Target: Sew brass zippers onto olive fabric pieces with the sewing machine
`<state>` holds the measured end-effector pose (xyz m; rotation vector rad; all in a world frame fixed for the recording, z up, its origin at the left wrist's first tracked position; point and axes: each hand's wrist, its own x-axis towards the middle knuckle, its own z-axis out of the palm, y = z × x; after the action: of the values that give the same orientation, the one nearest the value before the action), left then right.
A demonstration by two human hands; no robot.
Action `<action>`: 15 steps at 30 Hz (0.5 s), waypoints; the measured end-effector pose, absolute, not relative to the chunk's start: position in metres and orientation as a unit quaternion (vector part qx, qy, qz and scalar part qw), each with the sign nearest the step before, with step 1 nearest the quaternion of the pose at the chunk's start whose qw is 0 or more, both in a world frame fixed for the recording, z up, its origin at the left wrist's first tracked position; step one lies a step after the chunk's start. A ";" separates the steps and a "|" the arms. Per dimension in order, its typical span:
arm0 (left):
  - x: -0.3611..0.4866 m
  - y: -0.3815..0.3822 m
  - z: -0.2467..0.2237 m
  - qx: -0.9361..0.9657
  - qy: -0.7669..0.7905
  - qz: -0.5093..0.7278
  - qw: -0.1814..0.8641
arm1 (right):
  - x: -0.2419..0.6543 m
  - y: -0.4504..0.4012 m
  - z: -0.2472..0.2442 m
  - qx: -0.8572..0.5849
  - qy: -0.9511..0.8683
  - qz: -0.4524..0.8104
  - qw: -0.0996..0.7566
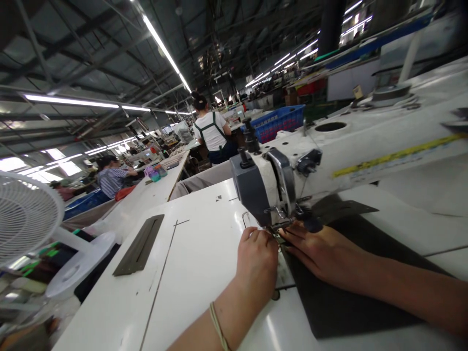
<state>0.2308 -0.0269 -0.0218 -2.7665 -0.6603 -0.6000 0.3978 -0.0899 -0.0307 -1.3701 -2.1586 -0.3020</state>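
An industrial sewing machine head, white with a grey faceplate, fills the middle of the tilted view. Its presser foot sits low over a dark fabric panel, which lies on the white machine table. My left hand, with a cord bracelet on the wrist, has its fingers curled on a small piece at the foot's left side. That piece is too small and partly hidden to name. My right hand comes in from the right, its fingertips gripping the dark fabric close to the foot. The needle is hidden.
A dark fabric strip lies on the table to the left. A white pedestal fan stands beyond the table's left edge. Farther off, co-workers sit or stand along long workbenches, and a blue plastic crate stands behind the machine.
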 end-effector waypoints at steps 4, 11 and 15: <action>0.231 -0.027 -0.023 -0.940 -0.226 -0.225 0.120 | 0.399 -0.088 -0.035 -0.507 -0.807 -0.108 0.284; 0.222 -0.028 -0.023 -0.933 -0.259 -0.244 0.061 | 0.417 -0.097 -0.049 -0.555 -0.755 -0.235 0.257; 0.204 -0.041 -0.014 -0.941 -0.243 -0.236 0.010 | 0.419 -0.148 -0.089 -0.545 -0.738 -0.306 0.253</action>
<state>0.2041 -0.0414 -0.0145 -2.9371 -0.7599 -0.7374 0.4186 -0.1477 -0.0886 -1.4823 -2.0070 -0.8326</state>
